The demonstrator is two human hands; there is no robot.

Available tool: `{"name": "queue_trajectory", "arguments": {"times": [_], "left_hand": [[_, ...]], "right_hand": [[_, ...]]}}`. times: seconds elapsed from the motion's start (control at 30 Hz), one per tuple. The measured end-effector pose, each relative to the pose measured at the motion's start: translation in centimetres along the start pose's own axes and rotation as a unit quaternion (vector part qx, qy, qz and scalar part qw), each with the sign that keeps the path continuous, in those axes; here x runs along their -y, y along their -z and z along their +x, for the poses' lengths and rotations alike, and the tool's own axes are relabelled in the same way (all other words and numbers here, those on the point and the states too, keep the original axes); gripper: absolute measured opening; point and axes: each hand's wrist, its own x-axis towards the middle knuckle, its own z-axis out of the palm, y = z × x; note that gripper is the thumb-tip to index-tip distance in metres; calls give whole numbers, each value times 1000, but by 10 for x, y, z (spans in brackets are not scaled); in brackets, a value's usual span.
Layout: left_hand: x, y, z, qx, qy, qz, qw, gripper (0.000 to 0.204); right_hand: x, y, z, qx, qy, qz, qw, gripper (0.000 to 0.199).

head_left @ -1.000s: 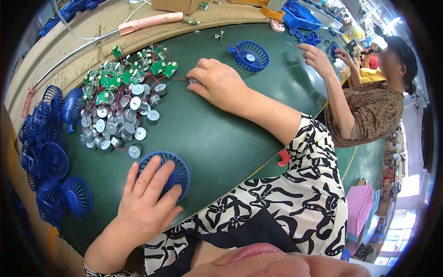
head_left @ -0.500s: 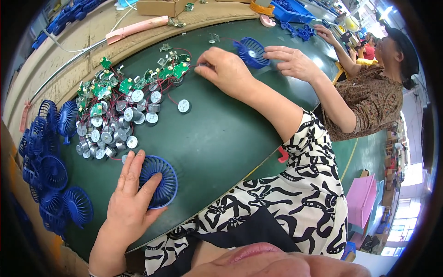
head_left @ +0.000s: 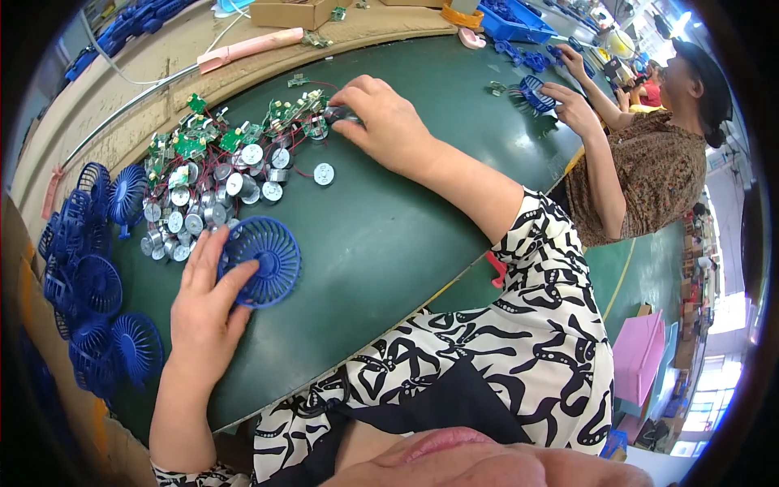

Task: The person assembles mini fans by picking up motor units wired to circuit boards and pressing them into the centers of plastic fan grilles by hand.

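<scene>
My left hand [head_left: 209, 302] grips a round blue fan cage [head_left: 276, 260] by its rim, thumb inside the ribbed bowl and fingers around the outer edge. The cage is tilted over the green tabletop, at the near side of a pile of small silver motors [head_left: 195, 213]. These are wired with red leads to green circuit boards [head_left: 191, 144]. At the pile's right end, my right hand [head_left: 380, 122] pinches a small dark grey motor [head_left: 336, 114] between thumb and fingers, partly hidden. One silver motor [head_left: 324, 174] lies apart, just below that hand.
Several blue fan cages [head_left: 97, 284] are heaped at the left. Along the far edge lie cardboard and a pink-wrapped rod [head_left: 251, 49]. At the right, a co-worker's hand [head_left: 574, 109] holds another blue fan cage [head_left: 535, 95]; a blue tray [head_left: 516, 24] stands beyond.
My left hand has raised the fan cage and shifted it slightly left and away from me. My right hand moved left to the boards. The co-worker drew the other cage off to the right.
</scene>
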Motion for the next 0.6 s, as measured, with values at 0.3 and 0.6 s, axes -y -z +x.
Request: {"name": "queue_trajectory", "arguments": {"times": [0.3,0.6], "left_hand": [[10,-2,9,22,-22,-23,999,57],[32,-19,20,-27,-39,-15,999,47]], "right_hand": [[12,-9,3,67,92,9,993,34],[-39,-1,19,-21,-103,-17,994,21]]}}
